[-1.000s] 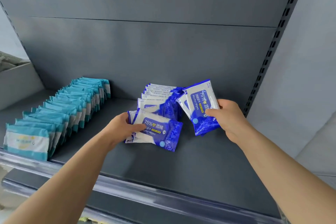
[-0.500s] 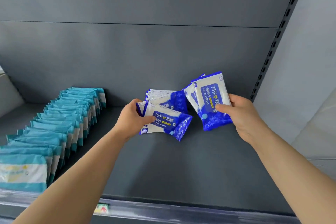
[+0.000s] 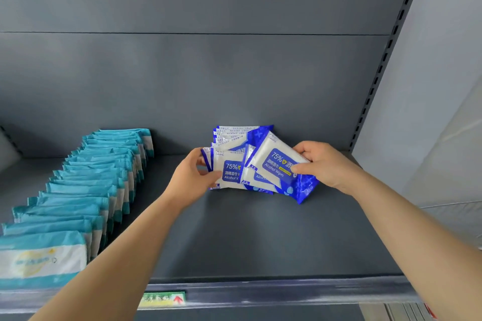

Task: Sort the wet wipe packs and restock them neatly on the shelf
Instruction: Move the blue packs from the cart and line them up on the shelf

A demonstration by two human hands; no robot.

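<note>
The left hand (image 3: 193,177) grips the front pack (image 3: 229,172) of a blue row (image 3: 234,135) at the back of the shelf (image 3: 260,237). At its three o'clock, the right hand (image 3: 323,164) pinches two tilted blue packs (image 3: 276,164) that touch the front pack. A teal row (image 3: 91,177) runs from nine to seven o'clock.

Free room on the shelf (image 3: 247,237), lower centre and right

Bare floor runs from the front rail (image 3: 287,292) up to the blue packs (image 3: 258,161) at centre; the teal row (image 3: 99,182) blocks the frame's left, the back panel (image 3: 208,81) closes the top, the slotted upright (image 3: 386,60) the right.
</note>
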